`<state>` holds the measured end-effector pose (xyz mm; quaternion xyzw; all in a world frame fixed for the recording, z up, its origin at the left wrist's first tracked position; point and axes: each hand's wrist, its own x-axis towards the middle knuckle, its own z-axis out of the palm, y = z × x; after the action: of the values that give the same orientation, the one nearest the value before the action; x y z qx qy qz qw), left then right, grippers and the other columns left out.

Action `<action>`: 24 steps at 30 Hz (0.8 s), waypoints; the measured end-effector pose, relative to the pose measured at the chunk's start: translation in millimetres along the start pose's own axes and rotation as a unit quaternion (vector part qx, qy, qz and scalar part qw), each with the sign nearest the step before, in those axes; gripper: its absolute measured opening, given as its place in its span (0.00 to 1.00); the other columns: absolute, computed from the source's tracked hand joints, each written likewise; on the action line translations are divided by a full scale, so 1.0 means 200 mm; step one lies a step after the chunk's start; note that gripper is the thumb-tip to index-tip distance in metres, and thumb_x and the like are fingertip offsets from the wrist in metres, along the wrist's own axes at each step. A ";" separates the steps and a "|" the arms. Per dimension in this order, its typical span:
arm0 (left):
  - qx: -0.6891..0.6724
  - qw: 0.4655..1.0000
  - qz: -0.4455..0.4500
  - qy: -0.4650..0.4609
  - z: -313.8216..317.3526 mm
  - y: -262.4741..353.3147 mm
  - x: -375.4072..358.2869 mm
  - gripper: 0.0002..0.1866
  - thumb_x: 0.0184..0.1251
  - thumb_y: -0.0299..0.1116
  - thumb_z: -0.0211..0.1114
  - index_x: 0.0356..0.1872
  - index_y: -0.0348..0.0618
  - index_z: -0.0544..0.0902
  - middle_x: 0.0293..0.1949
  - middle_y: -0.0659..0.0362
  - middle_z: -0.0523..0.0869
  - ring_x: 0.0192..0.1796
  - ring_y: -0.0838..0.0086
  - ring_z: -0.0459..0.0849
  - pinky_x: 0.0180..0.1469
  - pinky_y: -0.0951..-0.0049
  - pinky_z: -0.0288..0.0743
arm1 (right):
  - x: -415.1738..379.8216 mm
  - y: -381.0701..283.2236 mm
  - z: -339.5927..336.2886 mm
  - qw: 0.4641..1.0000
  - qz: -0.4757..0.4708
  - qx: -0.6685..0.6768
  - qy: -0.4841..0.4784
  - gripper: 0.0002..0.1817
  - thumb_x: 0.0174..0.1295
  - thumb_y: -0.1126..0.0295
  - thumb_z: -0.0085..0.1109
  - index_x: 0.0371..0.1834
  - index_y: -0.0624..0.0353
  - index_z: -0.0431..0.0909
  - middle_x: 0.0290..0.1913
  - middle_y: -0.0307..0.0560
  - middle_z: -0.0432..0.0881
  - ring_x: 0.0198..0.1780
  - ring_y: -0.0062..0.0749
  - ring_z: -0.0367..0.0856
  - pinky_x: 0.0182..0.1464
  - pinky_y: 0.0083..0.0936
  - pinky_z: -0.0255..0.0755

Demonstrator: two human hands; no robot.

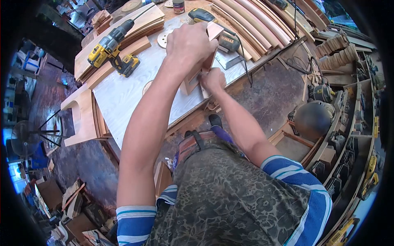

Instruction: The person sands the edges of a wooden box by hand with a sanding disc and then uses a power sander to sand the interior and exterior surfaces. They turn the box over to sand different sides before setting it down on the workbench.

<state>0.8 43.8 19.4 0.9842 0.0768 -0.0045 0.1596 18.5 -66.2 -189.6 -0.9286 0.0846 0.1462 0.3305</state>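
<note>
My left hand is closed over the far end of a pale wooden frame piece, held at a slant above the white work surface. Lower down, my right hand has its fingers curled against the near end of the same piece. The fingertips of both hands are partly hidden, as is much of the wood. Just beyond my hands lies a yellow and black DeWalt power tool with a dark cord. A bevel-like metal blade or square rests beside it.
A yellow cordless drill stands on the left of the table, near stacked boards. Curved wooden strips line the far right. A cut wooden panel projects at the left edge. Shelves of tools stand at right.
</note>
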 end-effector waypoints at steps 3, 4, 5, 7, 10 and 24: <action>-0.009 1.000 0.003 0.017 0.00 -0.02 0.02 0.32 0.63 0.55 0.69 0.68 0.59 0.86 0.53 0.45 0.93 0.57 0.49 0.91 0.63 0.49 0.83 | -0.03 0.01 0.06 0.999 -0.042 -0.006 0.003 0.19 0.62 0.59 0.70 0.51 0.60 0.91 0.52 0.67 0.90 0.59 0.64 0.88 0.62 0.51 0.80; -0.005 1.000 0.008 0.023 0.01 -0.02 0.03 0.32 0.63 0.55 0.69 0.69 0.59 0.85 0.53 0.45 0.93 0.57 0.49 0.91 0.63 0.50 0.83 | -0.05 0.01 0.07 0.997 -0.070 -0.030 0.004 0.20 0.61 0.60 0.70 0.52 0.59 0.90 0.52 0.67 0.90 0.57 0.61 0.89 0.60 0.50 0.82; -0.001 1.000 0.014 0.024 0.02 -0.02 0.03 0.33 0.62 0.55 0.69 0.69 0.59 0.85 0.52 0.45 0.93 0.57 0.49 0.91 0.62 0.50 0.84 | -0.06 0.03 0.09 0.995 -0.095 -0.039 0.005 0.20 0.61 0.61 0.70 0.53 0.59 0.90 0.52 0.68 0.90 0.57 0.61 0.90 0.59 0.49 0.83; 0.002 1.000 0.011 0.015 0.01 -0.01 0.02 0.32 0.62 0.55 0.70 0.68 0.59 0.85 0.52 0.45 0.93 0.57 0.49 0.91 0.62 0.51 0.84 | 0.02 0.01 0.04 0.996 -0.067 -0.058 -0.004 0.21 0.61 0.61 0.70 0.56 0.58 0.89 0.52 0.67 0.90 0.57 0.61 0.89 0.60 0.49 0.82; 0.001 1.000 0.003 0.016 0.02 -0.02 0.02 0.32 0.62 0.55 0.70 0.67 0.58 0.86 0.51 0.46 0.93 0.56 0.50 0.92 0.61 0.51 0.84 | 0.05 0.00 0.04 0.997 -0.058 -0.051 -0.022 0.22 0.61 0.61 0.69 0.57 0.57 0.88 0.51 0.67 0.90 0.57 0.63 0.89 0.61 0.51 0.82; 0.000 1.000 0.006 0.000 -0.01 -0.01 0.01 0.32 0.64 0.58 0.69 0.66 0.57 0.86 0.55 0.47 0.92 0.58 0.51 0.91 0.64 0.49 0.83 | 0.10 0.08 0.14 0.984 -0.126 -0.091 -0.089 0.32 0.58 0.58 0.74 0.65 0.58 0.78 0.50 0.67 0.90 0.55 0.64 0.89 0.59 0.52 0.82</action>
<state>2.0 46.2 20.6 0.9846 0.0704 -0.0034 0.1599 26.4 -62.6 -226.3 -0.9414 -0.0767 0.1924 0.2662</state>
